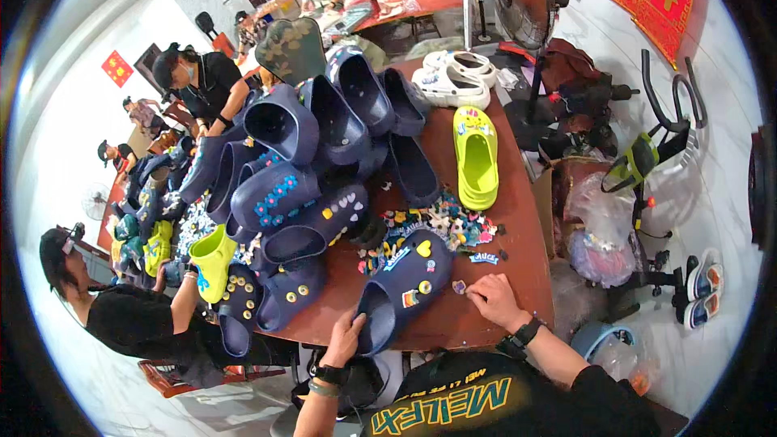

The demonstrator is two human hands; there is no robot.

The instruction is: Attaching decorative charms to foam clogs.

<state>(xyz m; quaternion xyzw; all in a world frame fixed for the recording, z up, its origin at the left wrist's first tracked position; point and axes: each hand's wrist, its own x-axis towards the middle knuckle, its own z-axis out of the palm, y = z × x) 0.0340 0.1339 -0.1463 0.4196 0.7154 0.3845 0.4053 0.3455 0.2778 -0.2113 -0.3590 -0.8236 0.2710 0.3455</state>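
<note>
A navy foam clog (411, 282) lies near the table's front edge with its opening toward me. Several charms sit on its upper, among them a yellow heart, a rainbow and a blue lettered piece. My left hand (344, 340) grips its heel rim. To the right of the clog, my right hand (495, 301) has its fingers pinched at a small purple shoe charm (459, 286), just above or on the tabletop. Beyond the clog spreads a pile of loose colourful charms (477, 231), with a blue lettered charm (484, 258) lying apart at its near side.
Navy clogs (279, 125) are heaped at the left and middle of the red-brown table (518, 235). A lime clog (477, 163) and white clogs (457, 79) stand at the right. Left of me, a co-worker (121, 316) handles another lime clog (212, 263). A fan (522, 0) stands beyond.
</note>
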